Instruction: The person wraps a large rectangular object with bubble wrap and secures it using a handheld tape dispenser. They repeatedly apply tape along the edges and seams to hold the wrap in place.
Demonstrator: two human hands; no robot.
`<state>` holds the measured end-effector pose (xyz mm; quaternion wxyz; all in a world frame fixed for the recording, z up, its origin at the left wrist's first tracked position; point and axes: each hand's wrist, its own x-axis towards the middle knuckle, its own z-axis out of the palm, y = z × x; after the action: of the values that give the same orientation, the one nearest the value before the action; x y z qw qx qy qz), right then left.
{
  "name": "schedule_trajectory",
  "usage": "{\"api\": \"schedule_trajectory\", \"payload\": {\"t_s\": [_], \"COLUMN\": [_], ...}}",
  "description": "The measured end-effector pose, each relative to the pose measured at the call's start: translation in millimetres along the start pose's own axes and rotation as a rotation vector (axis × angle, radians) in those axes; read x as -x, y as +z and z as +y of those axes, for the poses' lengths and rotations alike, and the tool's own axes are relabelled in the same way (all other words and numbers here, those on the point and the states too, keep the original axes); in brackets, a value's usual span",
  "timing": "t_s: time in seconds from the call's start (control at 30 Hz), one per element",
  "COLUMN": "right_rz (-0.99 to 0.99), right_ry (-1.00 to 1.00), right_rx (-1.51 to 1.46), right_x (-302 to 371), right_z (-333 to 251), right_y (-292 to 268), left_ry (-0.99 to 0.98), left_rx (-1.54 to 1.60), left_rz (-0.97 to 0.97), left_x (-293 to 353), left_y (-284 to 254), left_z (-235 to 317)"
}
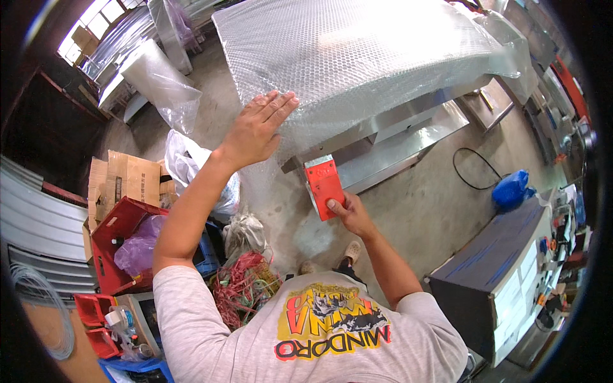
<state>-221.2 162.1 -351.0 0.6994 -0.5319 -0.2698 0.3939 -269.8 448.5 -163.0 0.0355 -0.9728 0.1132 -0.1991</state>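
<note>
A sheet of bubble wrap (364, 57) is seen draped over a long stainless steel table (408, 131), covering its top and hanging down over the near edge. The left hand (258, 131) is laid flat on the wrap at the table's near left corner, fingers stretched out and spread, grasping nothing. The right hand (350, 214) is held lower, just below the table's near edge, with its fingers clenched around the lower end of a red tape dispenser (324, 185); the upper end of the dispenser is pressed against the hanging wrap right under the steel edge. The table's lower shelf is left uncovered and can be seen to the right of the dispenser.

On the concrete floor to the left of the table, a large roll of bubble wrap (156, 80) is leaned, with a white plastic bag (185, 163) beside it. Nearer the person, a flattened cardboard box (124, 179), a red crate (115, 239) with a purple bag in it and a tangle of red string (239, 287) are piled. To the right, a blue bag (511, 189) and a black cable (472, 169) are seen on the floor, near a dark cabinet (485, 268)
</note>
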Motion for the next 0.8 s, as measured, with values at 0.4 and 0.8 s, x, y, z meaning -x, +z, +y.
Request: {"api": "schedule_trajectory", "payload": {"t_s": [0.4,0.8], "right_rz": [0.044,0.069], "right_ry": [-0.052,-0.034], "right_rx": [0.053,0.015], "right_x": [-5.4,-12.1], "right_z": [24.1,30.3], "right_y": [-6.8,-5.6], "left_ry": [-1.325,-0.691], "left_rx": [1.543,0.729], "left_rz": [0.108,0.460], "left_x": [115.1,88.2], "left_y": [115.5,138.1], "left_z": [122.9,110.7]}}
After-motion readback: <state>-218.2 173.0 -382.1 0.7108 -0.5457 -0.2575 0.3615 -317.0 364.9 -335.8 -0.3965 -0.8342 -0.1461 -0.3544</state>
